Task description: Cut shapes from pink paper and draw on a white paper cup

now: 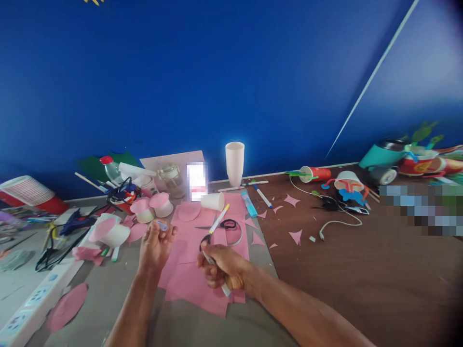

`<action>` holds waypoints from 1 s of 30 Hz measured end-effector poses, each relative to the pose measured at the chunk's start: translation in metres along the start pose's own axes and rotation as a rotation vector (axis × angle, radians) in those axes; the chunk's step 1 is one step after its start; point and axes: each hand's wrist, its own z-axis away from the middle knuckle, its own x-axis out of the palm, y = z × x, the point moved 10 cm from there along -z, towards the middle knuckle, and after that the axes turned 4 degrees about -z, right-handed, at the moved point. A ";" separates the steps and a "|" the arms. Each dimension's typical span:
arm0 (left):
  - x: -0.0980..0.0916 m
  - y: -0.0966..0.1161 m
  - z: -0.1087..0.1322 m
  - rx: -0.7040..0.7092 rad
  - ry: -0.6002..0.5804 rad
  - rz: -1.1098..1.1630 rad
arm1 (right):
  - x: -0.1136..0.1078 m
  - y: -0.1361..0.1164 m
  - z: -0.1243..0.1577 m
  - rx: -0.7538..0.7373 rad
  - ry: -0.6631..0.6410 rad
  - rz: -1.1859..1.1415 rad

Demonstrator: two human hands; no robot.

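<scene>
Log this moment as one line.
left hand: holding small bluish piece, possibly a cap | right hand: gripping white marker | below: pink paper | ahead: black-handled scissors, paper cup on its side

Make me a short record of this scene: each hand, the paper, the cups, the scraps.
Left hand: holds a small purplish thing, too blurred to name
Right hand: grips a white pen
Pink paper: scissors and yellow-ended marker over it
Tipped cup: on its side, far end of paper
Cup stack: upright, before blue wall
Scraps: pink, several on brown tabletop
</scene>
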 end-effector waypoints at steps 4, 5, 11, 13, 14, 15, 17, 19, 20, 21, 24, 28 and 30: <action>-0.001 -0.017 -0.002 -0.114 -0.012 0.185 | 0.011 -0.028 0.015 -0.112 -0.091 -0.117; 0.002 -0.024 0.000 -0.149 -0.028 0.174 | 0.009 -0.033 0.017 -0.145 -0.080 -0.130; 0.020 -0.051 0.011 -0.269 -0.118 0.120 | -0.002 -0.036 0.017 -0.275 -0.038 -0.054; 0.021 -0.054 0.012 -0.288 -0.123 0.146 | -0.003 -0.037 0.016 -0.308 -0.041 -0.005; 0.022 -0.055 0.012 -0.300 -0.126 0.158 | -0.004 -0.038 0.015 -0.326 -0.040 0.025; 0.022 -0.057 0.012 -0.312 -0.125 0.169 | -0.006 -0.040 0.014 -0.350 -0.032 0.055; 0.021 -0.060 0.012 -0.334 -0.118 0.195 | -0.012 -0.048 0.014 -0.422 -0.005 0.094; 0.021 -0.062 0.011 -0.349 -0.117 0.231 | -0.017 -0.058 0.016 -0.512 0.015 0.099; 0.021 -0.063 0.010 -0.354 -0.116 0.252 | -0.019 -0.063 0.017 -0.549 0.014 0.092; 0.021 -0.063 0.010 -0.358 -0.117 0.272 | -0.021 -0.067 0.018 -0.577 0.011 0.081; 0.022 -0.063 0.008 -0.369 -0.121 0.318 | -0.027 -0.079 0.024 -0.669 0.050 0.059; 0.020 -0.064 0.008 -0.398 -0.086 0.365 | -0.036 -0.091 0.034 -0.788 0.158 0.097; 0.019 -0.065 0.009 -0.414 -0.062 0.387 | -0.041 -0.096 0.037 -0.831 0.208 0.132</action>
